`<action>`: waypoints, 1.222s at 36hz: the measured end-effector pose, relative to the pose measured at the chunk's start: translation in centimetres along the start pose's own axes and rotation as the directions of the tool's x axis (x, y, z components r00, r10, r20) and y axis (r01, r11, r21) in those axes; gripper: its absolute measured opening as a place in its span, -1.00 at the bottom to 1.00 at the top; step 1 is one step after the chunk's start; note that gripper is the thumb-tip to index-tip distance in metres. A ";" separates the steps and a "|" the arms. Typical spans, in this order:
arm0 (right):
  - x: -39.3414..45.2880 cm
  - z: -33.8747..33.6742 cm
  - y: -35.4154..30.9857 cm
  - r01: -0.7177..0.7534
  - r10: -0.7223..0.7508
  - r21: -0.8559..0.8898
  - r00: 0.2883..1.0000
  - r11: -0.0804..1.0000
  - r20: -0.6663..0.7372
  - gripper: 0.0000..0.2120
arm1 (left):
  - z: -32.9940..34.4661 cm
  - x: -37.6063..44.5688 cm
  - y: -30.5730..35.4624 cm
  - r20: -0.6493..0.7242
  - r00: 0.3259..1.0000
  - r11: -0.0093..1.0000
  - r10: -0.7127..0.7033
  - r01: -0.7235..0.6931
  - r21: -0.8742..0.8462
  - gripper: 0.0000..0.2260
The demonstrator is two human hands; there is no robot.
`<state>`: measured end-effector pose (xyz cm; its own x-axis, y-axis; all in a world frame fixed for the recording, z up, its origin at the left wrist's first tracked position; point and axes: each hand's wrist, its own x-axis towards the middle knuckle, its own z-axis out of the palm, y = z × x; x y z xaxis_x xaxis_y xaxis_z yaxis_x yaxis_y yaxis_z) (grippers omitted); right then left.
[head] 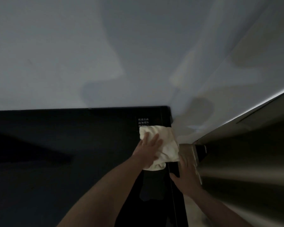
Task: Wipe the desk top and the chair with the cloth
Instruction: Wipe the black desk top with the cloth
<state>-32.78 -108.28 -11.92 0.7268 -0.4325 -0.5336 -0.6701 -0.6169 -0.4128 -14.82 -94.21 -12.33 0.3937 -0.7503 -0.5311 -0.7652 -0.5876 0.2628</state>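
Observation:
A black glossy desk top fills the lower left and runs up to the wall. A cream cloth lies crumpled at the desk's far right corner, just below a small white printed label. My left hand lies flat on the cloth's left part, fingers spread and pressing it onto the desk. My right hand rests with fingers spread on the desk's right edge, against the grey panel beside it. No chair is in view.
A pale wall rises behind the desk. To the right stands a tall grey curtain or panel, close against the desk's right edge, with a bright strip of light along its top. The room is dim.

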 end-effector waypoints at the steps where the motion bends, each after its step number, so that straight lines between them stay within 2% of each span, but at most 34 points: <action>1: 0.2 0.1 -0.5 0.008 -0.008 0.015 1.000 1.000 -0.010 -0.12 | -0.3 -0.3 -0.6 -0.005 1.000 0.998 0.022 -0.023 -0.052 -0.23; 4: 1.1 0.2 -2.9 0.094 -0.089 0.064 0.993 0.993 -0.076 -0.10 | -0.9 -2.3 -2.9 -0.146 0.989 0.979 0.009 -0.039 -0.202 -0.25; 7: 2.4 0.4 -6.0 0.119 -0.122 -0.055 0.991 0.991 -0.050 -0.09 | -0.6 -5.9 -6.0 -0.210 0.968 0.972 -0.134 0.087 -0.217 -0.31; 10: 3.8 1.0 -8.9 0.104 -0.105 -0.110 0.994 0.989 -0.009 -0.09 | 1.2 -9.6 -10.9 -0.137 0.938 0.935 -0.320 0.289 -0.206 -0.25; 13: 5.4 1.4 -11.0 0.008 0.001 -0.136 0.998 0.991 0.068 -0.07 | 2.4 -12.9 -15.5 -0.004 0.858 0.831 -0.514 0.496 -0.251 -0.09; 16: 6.9 1.7 -12.0 -0.046 0.058 -0.137 0.995 0.989 0.085 -0.04 | 2.9 -15.9 -18.7 0.127 0.780 0.734 -0.612 0.621 -0.277 0.06; 19: 8.7 1.8 -12.3 -0.064 0.073 -0.141 0.995 0.988 0.061 -0.06 | 3.6 -17.3 -20.6 0.190 0.756 0.683 -0.627 0.650 -0.332 0.14; 25: 13.0 0.3 -12.9 -0.072 0.076 -0.135 0.997 0.988 0.027 -0.11 | 3.6 -16.8 -21.1 0.207 0.767 0.676 -0.607 0.635 -0.374 0.18; 33: 17.6 -0.9 -15.0 -0.154 0.151 -0.087 0.987 0.984 -0.047 -0.17 | 3.1 -16.4 -21.3 0.221 0.774 0.684 -0.593 0.629 -0.369 0.22; 38: 16.3 -0.5 -14.7 -0.129 0.124 -0.120 0.991 0.984 -0.048 -0.25 | 2.6 -16.4 -21.4 0.230 0.781 0.699 -0.581 0.624 -0.350 0.22; 44: 10.0 2.3 -14.1 -0.102 0.093 -0.208 0.994 0.973 -0.053 -0.27 | 1.8 -16.8 -21.3 0.229 0.791 0.717 -0.567 0.611 -0.335 0.22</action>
<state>-16.41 -102.40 -13.15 0.6681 -0.5223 -0.5299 -0.6950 -0.6924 -0.1937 -6.06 -68.56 -10.45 0.6290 -0.1910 -0.7536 -0.1377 -0.9814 0.1338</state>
